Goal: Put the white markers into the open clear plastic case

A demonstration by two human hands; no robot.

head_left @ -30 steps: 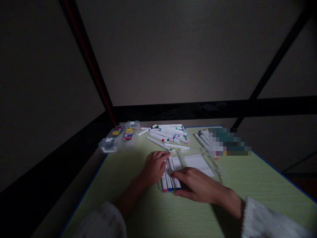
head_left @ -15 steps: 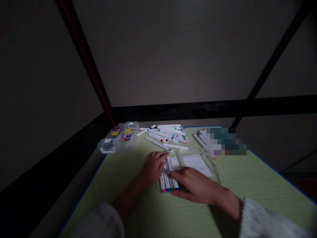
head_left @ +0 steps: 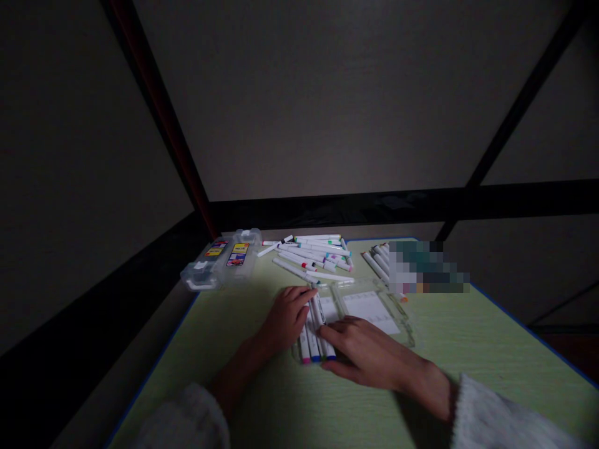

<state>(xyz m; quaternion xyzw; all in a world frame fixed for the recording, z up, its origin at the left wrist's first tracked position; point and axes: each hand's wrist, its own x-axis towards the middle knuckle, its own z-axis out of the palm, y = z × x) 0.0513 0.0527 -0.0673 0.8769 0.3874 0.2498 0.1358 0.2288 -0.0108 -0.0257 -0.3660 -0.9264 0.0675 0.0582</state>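
In the head view, a clear plastic case (head_left: 406, 335) lies opened on the table, with white markers (head_left: 306, 343) side by side in its left half. Their caps are pink and blue. My right hand (head_left: 369, 352) grips the blue-capped marker (head_left: 322, 317) nearest it, index finger on the barrel and thumb by the cap. The fingers of my left hand (head_left: 287, 318) are closed over the far end of the same marker, its palm covering part of the row. A paper insert (head_left: 369, 310) shows in the case's other half.
Loose white markers (head_left: 322, 251) are heaped behind the case. Another clear case with labels (head_left: 201, 277) stands at the back left. More markers (head_left: 375, 265) lie at the right beside a blurred-out object (head_left: 425, 268). The table (head_left: 486, 349) has a blue edge.
The view has shifted very slightly. Both hands stay at the same marker, and its blue-capped end looks marginally lower into the row.
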